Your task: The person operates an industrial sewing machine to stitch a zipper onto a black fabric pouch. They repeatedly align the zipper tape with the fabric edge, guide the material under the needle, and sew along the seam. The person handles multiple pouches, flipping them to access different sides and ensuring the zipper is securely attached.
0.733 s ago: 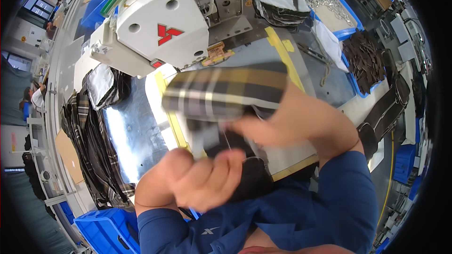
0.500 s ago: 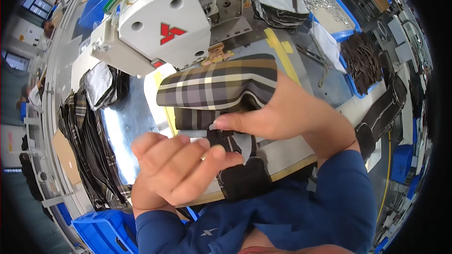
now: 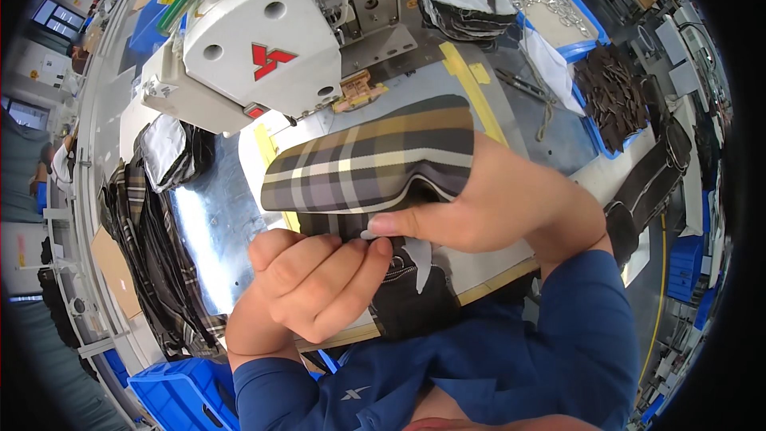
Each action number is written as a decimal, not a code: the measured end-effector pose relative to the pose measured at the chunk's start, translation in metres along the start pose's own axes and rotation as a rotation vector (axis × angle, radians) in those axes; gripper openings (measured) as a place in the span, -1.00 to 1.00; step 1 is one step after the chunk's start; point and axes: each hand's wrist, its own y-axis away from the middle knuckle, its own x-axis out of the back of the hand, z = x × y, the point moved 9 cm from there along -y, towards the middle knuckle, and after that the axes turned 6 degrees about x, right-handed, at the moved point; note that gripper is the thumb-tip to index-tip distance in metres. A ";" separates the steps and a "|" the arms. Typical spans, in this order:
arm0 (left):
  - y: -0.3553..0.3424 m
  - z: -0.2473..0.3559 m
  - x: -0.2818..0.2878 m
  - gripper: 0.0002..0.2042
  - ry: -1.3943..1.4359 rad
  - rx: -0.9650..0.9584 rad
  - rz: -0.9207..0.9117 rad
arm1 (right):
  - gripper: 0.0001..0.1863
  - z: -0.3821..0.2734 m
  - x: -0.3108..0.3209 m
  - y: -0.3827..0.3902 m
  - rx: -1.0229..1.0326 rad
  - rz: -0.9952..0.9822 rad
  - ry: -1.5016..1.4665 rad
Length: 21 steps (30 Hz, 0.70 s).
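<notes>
Honestly, your right hand (image 3: 471,211) placement makes sense: thumb in front, fingers hidden behind the plaid fabric piece (image 3: 367,160), seemingly to hold its fold up. Your left hand (image 3: 323,275) is curled right by that thumb; can't tell what, if anything, it's pinching. You've got the plaid fabric piece between the sewing machine (image 3: 259,40) and the counter's (image 3: 562,144) near edge, probably for a close look, with the black zippered section (image 3: 415,303) lying at that edge.

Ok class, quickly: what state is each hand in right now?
Left hand: curled; whether it grips anything cannot be told.
Right hand: closed, holding the plaid fabric.
</notes>
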 end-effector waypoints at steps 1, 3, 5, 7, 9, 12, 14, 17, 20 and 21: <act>0.000 0.001 -0.001 -0.72 -0.009 -0.011 0.003 | -0.60 0.001 0.000 0.001 -0.010 -0.003 -0.007; 0.001 0.005 -0.002 -0.72 -0.026 -0.035 0.010 | -0.60 0.000 0.000 0.002 -0.057 -0.016 0.014; 0.004 0.009 -0.004 -0.73 -0.086 -0.055 0.007 | -0.59 -0.001 -0.002 0.001 -0.128 -0.063 0.048; 0.005 0.014 -0.006 -0.73 -0.139 -0.077 -0.010 | -0.58 -0.001 -0.005 0.001 -0.179 -0.160 0.193; 0.004 0.018 -0.007 -0.73 -0.185 -0.101 -0.043 | -0.57 -0.004 -0.005 0.002 -0.132 -0.224 0.363; 0.005 0.016 -0.011 -0.70 -0.180 -0.089 -0.023 | -0.56 -0.017 -0.005 0.007 0.109 -0.107 0.377; 0.007 0.014 -0.013 -0.71 -0.153 -0.071 0.023 | -0.56 -0.020 -0.006 0.010 0.209 -0.055 0.375; 0.007 0.017 -0.015 -0.72 -0.175 -0.120 0.039 | -0.57 -0.023 -0.007 0.009 0.238 -0.039 0.405; 0.009 0.021 -0.015 -0.73 -0.192 -0.159 0.037 | -0.59 -0.024 -0.009 0.006 0.190 -0.076 0.346; 0.010 0.021 -0.015 -0.74 -0.192 -0.165 0.037 | -0.59 -0.024 -0.010 0.005 0.184 -0.086 0.330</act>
